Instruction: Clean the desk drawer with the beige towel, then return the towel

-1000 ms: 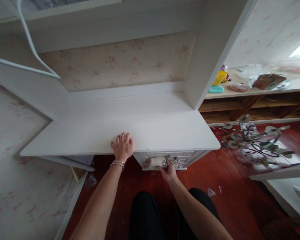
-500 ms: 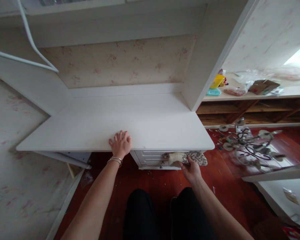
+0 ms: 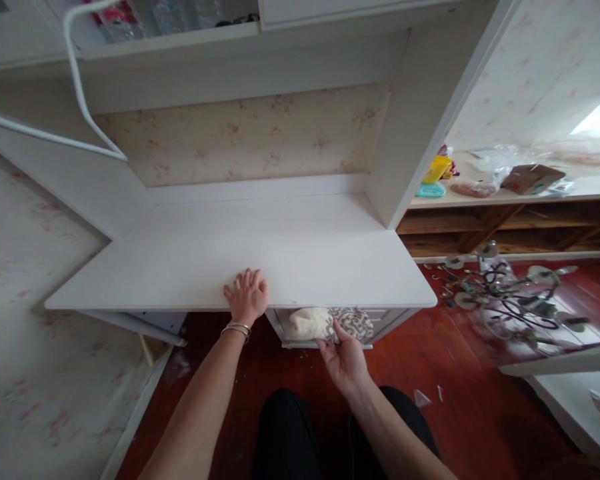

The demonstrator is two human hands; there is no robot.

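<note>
My left hand lies flat on the front edge of a white desk top, fingers spread, with bangles on the wrist. My right hand grips a bunched cloth, cream on one side and grey-patterned on the other. The cloth is pressed against the white drawer unit under the desk's front edge. My knees in black trousers show at the bottom.
A white upright panel bounds the desk on the right. Beyond it a low wooden shelf carries a yellow box, bags and a cardboard box. A metal chandelier lies on the red wood floor. White cables hang at upper left.
My right hand has swept the cloth back leftwards along the drawer front from the right end. My left hand has stayed on the desk edge. The view has tilted up slightly.
</note>
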